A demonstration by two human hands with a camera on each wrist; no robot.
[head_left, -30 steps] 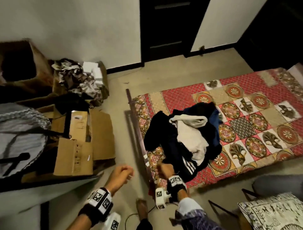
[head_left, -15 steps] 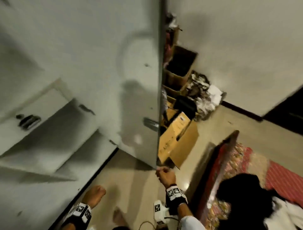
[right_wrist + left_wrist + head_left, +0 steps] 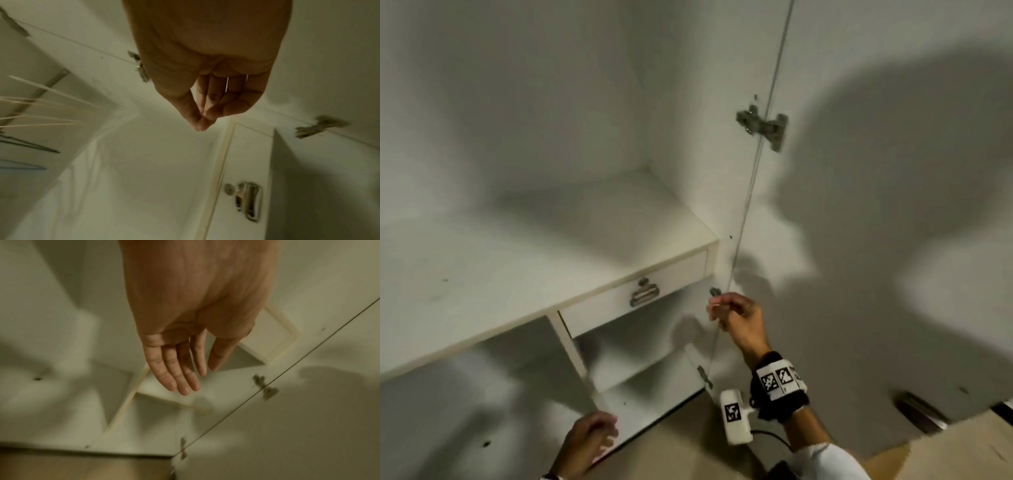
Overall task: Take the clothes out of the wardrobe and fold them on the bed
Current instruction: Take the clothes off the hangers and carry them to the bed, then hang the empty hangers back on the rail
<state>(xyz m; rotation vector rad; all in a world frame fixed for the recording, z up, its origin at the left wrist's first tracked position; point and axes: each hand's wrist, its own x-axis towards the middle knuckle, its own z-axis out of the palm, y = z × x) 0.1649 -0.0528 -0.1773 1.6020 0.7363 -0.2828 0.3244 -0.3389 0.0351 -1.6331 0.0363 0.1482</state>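
The white wardrobe stands open in front of me, with a bare shelf (image 3: 544, 270) and below it a drawer (image 3: 602, 313) with a metal handle (image 3: 643, 295). No clothes show in the head view. Bare hangers (image 3: 30, 113) hang at the left of the right wrist view. My right hand (image 3: 732, 315) is raised in front of the seam between wardrobe side and open door. Its fingers are loosely bunched, thumb touching a fingertip (image 3: 202, 123), and it holds nothing. My left hand (image 3: 592, 442) hangs low by the bottom compartment, its fingers (image 3: 180, 379) straight and relaxed, and it is empty.
The wardrobe's right door (image 3: 893, 222) stands swung open on metal hinges (image 3: 763, 126) and fills the right side. Lower compartments (image 3: 640, 363) lie under the drawer. Beige floor (image 3: 688, 455) shows at the bottom. The bed is out of view.
My view has swung from the bed and its pile of clothes, past the door's outside, to the open wardrobe interior. My right hand has risen toward the hinge side; both hands stay empty.
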